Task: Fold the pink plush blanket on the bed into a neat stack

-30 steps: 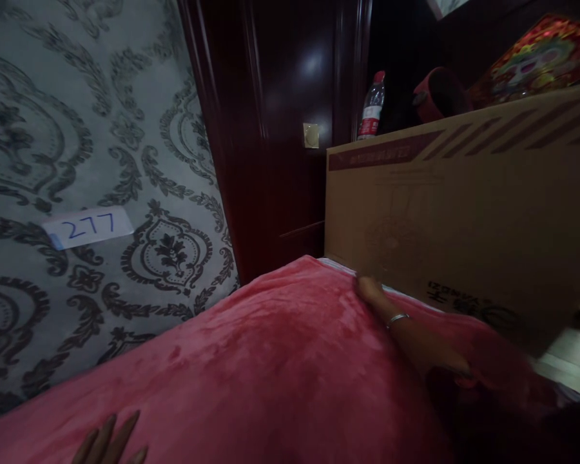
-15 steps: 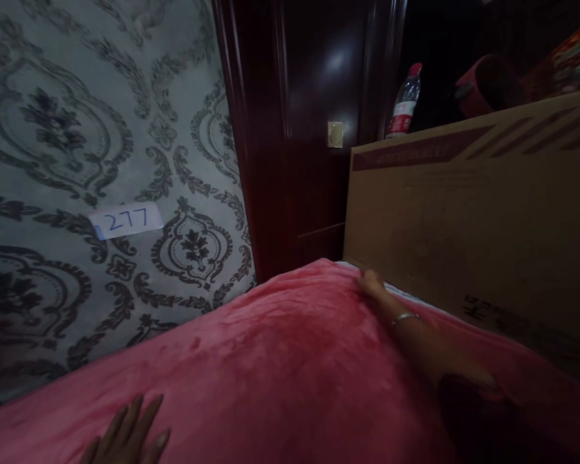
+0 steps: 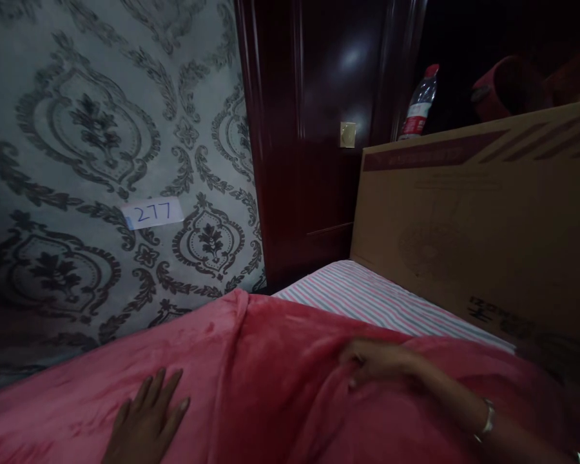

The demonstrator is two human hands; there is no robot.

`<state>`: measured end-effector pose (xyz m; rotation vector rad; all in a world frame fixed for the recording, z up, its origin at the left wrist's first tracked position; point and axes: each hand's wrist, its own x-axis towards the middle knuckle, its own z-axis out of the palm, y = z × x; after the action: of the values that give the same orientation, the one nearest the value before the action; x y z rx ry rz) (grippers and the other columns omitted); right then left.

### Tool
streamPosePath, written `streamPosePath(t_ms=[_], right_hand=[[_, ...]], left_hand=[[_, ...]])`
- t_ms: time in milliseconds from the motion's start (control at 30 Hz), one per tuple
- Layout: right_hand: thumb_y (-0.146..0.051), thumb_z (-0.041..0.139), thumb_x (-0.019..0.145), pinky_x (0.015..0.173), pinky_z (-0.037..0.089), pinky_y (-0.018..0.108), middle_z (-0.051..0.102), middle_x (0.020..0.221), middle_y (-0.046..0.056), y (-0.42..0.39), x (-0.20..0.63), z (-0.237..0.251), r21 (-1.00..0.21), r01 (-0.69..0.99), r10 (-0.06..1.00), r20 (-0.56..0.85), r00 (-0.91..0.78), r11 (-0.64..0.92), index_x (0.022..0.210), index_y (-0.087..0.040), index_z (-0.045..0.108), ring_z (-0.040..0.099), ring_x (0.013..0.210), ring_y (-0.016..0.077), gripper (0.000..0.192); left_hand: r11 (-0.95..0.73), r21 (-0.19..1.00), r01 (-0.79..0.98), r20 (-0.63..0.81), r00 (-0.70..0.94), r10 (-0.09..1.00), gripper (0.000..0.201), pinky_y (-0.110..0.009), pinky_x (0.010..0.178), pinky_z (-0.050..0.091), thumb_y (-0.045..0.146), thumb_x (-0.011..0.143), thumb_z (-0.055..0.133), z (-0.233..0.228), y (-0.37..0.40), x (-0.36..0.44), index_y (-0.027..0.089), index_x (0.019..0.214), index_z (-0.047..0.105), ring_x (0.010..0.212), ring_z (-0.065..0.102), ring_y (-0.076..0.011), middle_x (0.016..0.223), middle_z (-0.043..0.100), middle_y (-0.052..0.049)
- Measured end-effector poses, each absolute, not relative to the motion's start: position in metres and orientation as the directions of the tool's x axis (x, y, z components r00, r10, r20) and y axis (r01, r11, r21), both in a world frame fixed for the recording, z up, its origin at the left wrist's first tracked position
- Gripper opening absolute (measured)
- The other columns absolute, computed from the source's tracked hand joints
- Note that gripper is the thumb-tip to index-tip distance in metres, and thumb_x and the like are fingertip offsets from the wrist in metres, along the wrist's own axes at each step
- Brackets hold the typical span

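Pink fleece blanket [image 3: 280,374] covers the near part of the bed, soft, limp and likely light, so it should bunch and drag rather than slide stiffly; a gathered fold or its edge looks the best hold. Left hand [image 3: 147,419] lies flat with fingers spread on it; right hand [image 3: 372,361] curls, pinching a fold. Beyond lie the striped sheet [image 3: 367,296], then the cardboard box [image 3: 478,219].

The left hand [image 3: 147,419] lies flat with spread fingers on the pink blanket [image 3: 270,399]. The right hand [image 3: 372,361] grips a fold of the blanket. At two o'clock from it is the striped sheet [image 3: 367,299], with the cardboard box [image 3: 478,219] just beyond.
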<state>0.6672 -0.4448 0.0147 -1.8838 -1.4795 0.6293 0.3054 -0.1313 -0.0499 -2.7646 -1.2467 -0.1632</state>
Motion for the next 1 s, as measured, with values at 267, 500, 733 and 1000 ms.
streamPosePath(t_ms=[267,500,733,1000], right_hand=[[-0.031,0.055,0.089,0.086,0.053,0.042,0.07,0.104,0.019,-0.418,0.813,0.044,-0.677,0.236,0.154,0.181,0.971,-0.697,0.115,-0.01,0.069,0.065,0.102,0.0323,0.036],[-0.017,0.051,0.091,0.111,0.037,0.038,0.055,0.14,0.018,-0.408,0.806,-0.013,-0.527,0.42,0.292,0.311,0.904,-0.739,0.135,-0.011,0.059,0.049,0.132,0.0268,0.045],[-0.015,0.048,0.091,0.098,0.044,0.026,0.071,0.118,0.011,-0.411,0.805,-0.031,-0.486,0.521,0.45,0.264,0.853,-0.702,0.108,-0.016,0.075,0.063,0.113,0.0218,0.032],[-0.021,0.047,0.094,0.068,0.051,0.024,0.075,0.085,0.008,-0.371,0.843,-0.013,-0.633,0.352,0.322,0.168,0.932,-0.689,0.148,-0.009,0.043,0.071,0.072,0.0184,0.055]], left_hand=[[-0.637,-0.069,0.768,0.084,0.641,0.763,0.066,-0.055,0.119,0.024,0.046,0.092,0.031,-0.047,-0.134,0.307,0.019,0.152,0.041,0.151,0.023,-0.0303,0.163,0.029,-0.009],[-0.642,-0.107,0.759,0.107,0.651,0.751,0.068,-0.054,0.119,0.025,0.047,0.091,0.029,-0.051,-0.132,0.305,0.018,0.151,0.042,0.151,0.023,-0.0304,0.162,0.029,-0.008],[-0.664,-0.084,0.743,0.112,0.669,0.735,0.069,-0.055,0.118,0.026,0.048,0.089,0.03,-0.051,-0.129,0.304,0.017,0.148,0.048,0.15,0.026,-0.0308,0.161,0.032,-0.007],[-0.696,-0.018,0.717,0.185,0.687,0.703,0.069,-0.056,0.118,0.026,0.053,0.085,0.032,-0.076,-0.107,0.296,0.02,0.142,0.056,0.148,0.031,-0.0311,0.156,0.042,-0.007]])
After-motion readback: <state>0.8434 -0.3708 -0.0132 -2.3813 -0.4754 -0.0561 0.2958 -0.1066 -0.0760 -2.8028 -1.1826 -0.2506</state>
